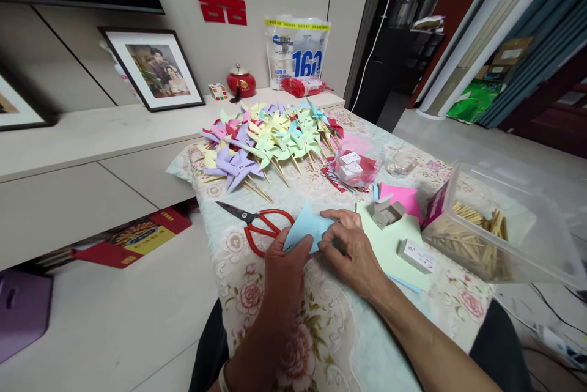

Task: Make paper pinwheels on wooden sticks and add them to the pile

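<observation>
A light blue sheet of paper [306,225] is held up between my two hands above the flowered tablecloth. My left hand [288,257] pinches its left and lower edge with the thumb in front. At its right edge, the fingers of my right hand [351,245] are closed on the paper; the fingertips partly hide that side. Just behind and left of the paper lie scissors with red handles [262,230], spread a little, their tips to the left. Several finished paper pinwheels [266,141] on wooden sticks are heaped at the far end of the table.
Right of my hands are a pale green sheet [373,245], a small opened box [387,213], a small white box [416,255] and pink paper [403,197]. A clear plastic tub [486,257] of wooden sticks stands at the right edge. Behind is a white cabinet [82,135].
</observation>
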